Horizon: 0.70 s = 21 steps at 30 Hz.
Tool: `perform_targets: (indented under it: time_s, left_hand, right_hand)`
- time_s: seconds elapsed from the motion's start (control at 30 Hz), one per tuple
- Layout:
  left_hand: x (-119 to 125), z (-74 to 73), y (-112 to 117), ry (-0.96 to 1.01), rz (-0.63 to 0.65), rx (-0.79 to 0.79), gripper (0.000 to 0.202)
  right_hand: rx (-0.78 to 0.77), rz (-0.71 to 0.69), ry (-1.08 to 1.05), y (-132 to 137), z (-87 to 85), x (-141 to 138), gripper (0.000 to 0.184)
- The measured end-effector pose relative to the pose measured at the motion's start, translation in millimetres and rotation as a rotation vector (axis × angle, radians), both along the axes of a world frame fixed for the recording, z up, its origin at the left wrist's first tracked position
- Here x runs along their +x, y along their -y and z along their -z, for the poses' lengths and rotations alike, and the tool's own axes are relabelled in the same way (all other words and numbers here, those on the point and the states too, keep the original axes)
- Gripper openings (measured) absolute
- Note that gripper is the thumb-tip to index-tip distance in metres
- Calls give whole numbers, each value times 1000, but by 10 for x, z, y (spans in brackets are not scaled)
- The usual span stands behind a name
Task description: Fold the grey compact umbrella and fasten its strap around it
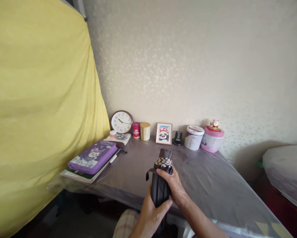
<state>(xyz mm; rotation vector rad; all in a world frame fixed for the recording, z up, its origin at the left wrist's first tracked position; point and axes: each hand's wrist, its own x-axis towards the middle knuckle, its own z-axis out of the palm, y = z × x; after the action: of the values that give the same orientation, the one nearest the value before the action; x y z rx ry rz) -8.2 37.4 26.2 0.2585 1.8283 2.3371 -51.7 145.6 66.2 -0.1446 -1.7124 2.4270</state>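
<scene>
"pale wallpaper [188, 59] rises behind a grey bench [200, 178], with yellow cloth [44, 99] hanging at the left. what is being handled?"

"a folded black umbrella [159, 190], held at the near edge of the bench, its far end towards the wall. a black-and-white patterned band [164, 162] circles it near that end."

"and the hands?"

"both are closed around it. the left hand [152, 211] wraps the lower part, thumb across the front; the right hand [172, 181] grips higher, thumb just below the band. most of the fingers are hidden, so how hard they press cannot be told."

"what could go wrong?"

"a loose strap [151, 170] juts out leftwards, its end free. it might get caught among the folds if the right hand shifted carelessly, and the folds could puff open if both grips slackened."

"and farther out?"

"a purple case [93, 157] lies to the left. beyond the umbrella stand a clock [122, 122], a yellow tin [145, 131] and a framed panda picture [164, 134]. a wide forward swing could perhaps knock the picture over."
</scene>
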Motion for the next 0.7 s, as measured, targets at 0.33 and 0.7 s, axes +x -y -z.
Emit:
perform_targets:
  time_s: [0.33, 0.7]
  left_hand:
    - [29, 99, -100, -459, -331, -777, 84]
    - [-123, 148, -86, -255, -252, -380, 74]
  right_hand:
    - [64, 138, 22, 67, 41, -18, 41]
    - [188, 104, 28, 132, 22, 23, 50]
